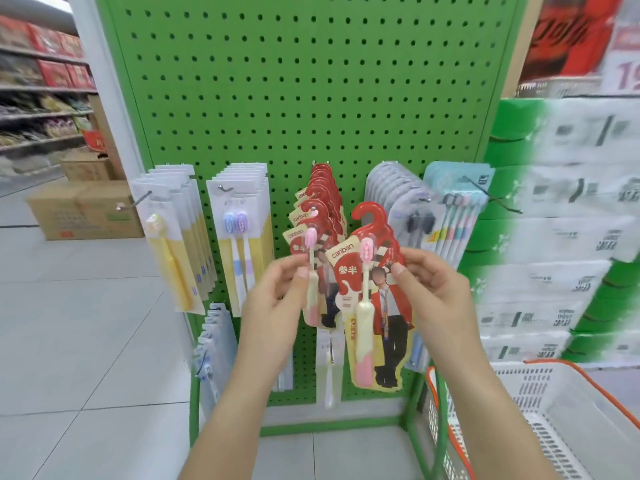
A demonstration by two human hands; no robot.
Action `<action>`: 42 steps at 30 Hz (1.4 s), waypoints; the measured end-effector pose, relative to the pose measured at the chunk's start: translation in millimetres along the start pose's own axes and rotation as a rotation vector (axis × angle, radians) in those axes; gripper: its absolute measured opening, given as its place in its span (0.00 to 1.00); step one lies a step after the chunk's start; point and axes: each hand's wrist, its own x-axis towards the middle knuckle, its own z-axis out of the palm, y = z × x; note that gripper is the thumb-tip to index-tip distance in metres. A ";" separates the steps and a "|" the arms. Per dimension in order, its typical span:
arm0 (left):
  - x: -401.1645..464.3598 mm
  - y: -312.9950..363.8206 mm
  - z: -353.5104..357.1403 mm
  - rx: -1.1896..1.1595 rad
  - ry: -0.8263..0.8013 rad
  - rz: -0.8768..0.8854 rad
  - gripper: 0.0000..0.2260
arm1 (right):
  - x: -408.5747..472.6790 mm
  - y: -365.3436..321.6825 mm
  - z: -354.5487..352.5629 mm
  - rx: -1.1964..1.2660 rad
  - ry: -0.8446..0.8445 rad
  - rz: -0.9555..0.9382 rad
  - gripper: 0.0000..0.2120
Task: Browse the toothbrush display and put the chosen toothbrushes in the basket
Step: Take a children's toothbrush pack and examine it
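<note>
A red toothbrush pack (pixel 372 299), printed "canban" and carrying a cream and pink brush under its blister, was held upright in front of the green pegboard display (pixel 311 81). It was off its hook, its curved red hanger free in the air just right of the row it matched. The right hand (pixel 436 292) pinched the pack's right edge near the top, thumb on the printed face and fingers curled behind, so that grip was narrow and closed on the card. The left hand (pixel 277 296) reached to the hanging red packs (pixel 317 216) just beside it; its thumb and forefinger pinched the front pack of that row at the brush neck, a narrow grip as well.

Left of the red row hung packs with twin blue and purple brushes (pixel 239 230), and further left a row of yellow brush packs (pixel 169 237). Right of the held pack hung grey packs (pixel 394 192), then a pale blue multi-brush pack (pixel 457 206) on the last hook. More packs hung on a lower row, partly hidden by the arms.

At lower right stood a white basket (pixel 540 410) with an orange rim and handle, close to the display's foot. Behind it rose stacked white and green wrapped bundles (pixel 554 202). On the tiled floor (pixel 86 323) at the left sat cardboard boxes (pixel 83 209), with blurred store shelves beyond them.
</note>
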 end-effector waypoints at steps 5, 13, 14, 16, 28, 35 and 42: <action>52.2 22.3 -1.2 0.094 -0.001 0.131 0.11 | 20.4 -2.1 -5.0 -0.283 0.051 -0.096 0.11; 80.6 26.6 8.4 0.353 -0.147 0.190 0.10 | 47.8 6.0 18.1 -0.476 0.010 -0.108 0.10; 80.6 26.6 8.6 0.352 -0.142 0.192 0.09 | 50.7 8.6 20.8 -0.491 0.005 -0.108 0.10; 80.8 25.9 9.7 0.341 -0.136 0.192 0.09 | 55.7 13.1 25.4 -0.493 -0.009 -0.111 0.10; 83.9 15.3 9.3 0.307 -0.099 0.120 0.18 | 77.5 33.1 43.5 -0.127 -0.111 0.089 0.11; 81.2 22.5 4.8 0.414 -0.097 0.152 0.19 | 77.1 42.2 46.5 -0.051 -0.126 0.184 0.12; 81.8 19.3 0.9 0.426 -0.080 0.156 0.20 | 77.0 47.2 52.1 0.036 -0.171 0.295 0.10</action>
